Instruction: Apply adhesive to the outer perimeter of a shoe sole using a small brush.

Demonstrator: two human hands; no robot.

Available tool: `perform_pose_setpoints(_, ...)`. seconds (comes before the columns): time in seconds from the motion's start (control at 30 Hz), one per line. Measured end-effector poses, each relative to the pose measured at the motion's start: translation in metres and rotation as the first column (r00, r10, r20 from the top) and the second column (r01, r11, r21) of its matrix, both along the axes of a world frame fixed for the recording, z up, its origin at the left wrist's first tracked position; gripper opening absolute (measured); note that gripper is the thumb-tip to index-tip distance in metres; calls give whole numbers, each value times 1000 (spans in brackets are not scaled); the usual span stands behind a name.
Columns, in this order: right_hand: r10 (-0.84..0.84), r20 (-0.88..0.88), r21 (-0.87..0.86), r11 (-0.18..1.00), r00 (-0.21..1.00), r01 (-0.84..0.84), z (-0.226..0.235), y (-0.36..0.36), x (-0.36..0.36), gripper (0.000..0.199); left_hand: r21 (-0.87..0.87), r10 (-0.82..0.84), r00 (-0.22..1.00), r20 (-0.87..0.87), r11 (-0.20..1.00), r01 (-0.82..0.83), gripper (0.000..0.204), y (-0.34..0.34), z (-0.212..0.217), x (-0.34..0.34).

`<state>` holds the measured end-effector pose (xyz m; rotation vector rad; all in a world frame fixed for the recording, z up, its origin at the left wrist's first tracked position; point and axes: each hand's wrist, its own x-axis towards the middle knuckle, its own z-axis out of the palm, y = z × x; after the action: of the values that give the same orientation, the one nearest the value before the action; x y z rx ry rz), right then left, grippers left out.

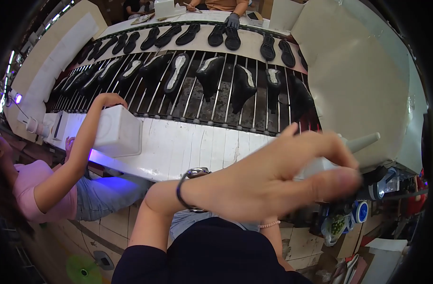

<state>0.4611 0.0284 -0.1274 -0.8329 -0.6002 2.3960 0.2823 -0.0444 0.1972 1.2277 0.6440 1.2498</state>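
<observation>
My left hand (273,182), with a watch (196,175) and a dark band at the wrist, reaches across to the right above the white table edge (178,146). Its thumb and fingers are curved but apart, and nothing shows gripped between them. Behind it sits a whitish object (317,166), mostly covered; a pale rod-like handle (363,143) sticks out to the right. My right forearm (271,234) shows a beaded bracelet, while the right hand itself is hidden behind the left. Beyond, black shoe uppers (244,87) with white-coated bottoms lie on a rack of metal bars (197,94).
Black soles (188,34) line the far belt, where a co-worker's gloved hand (232,20) touches a pair. At left, a co-worker's arm (79,151) reaches over a white box (117,132). A pale panel (358,71) borders the right; a bag of green items (336,226) sits below.
</observation>
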Motion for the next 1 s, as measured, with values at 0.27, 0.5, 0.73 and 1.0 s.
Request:
perform_pose_setpoints(0.27,192,-330,33,981,924,-192,-31,4,-10,35,635,571,817,86,600,-486,48,-54,8,7)
perform_pose_setpoints(0.5,170,-409,87,985,897,-147,-22,12,12,33,644,569,795,207,532,-549,32,-79,-6,15)
perform_pose_setpoints(0.73,172,-419,77,985,892,-154,-19,10,11,34,643,604,724,334,415,-643,21,-100,-13,11)
perform_pose_setpoints(1.0,190,-379,122,980,906,-154,-32,12,19,36,594,625,619,476,291,-750,30,-111,-21,20)
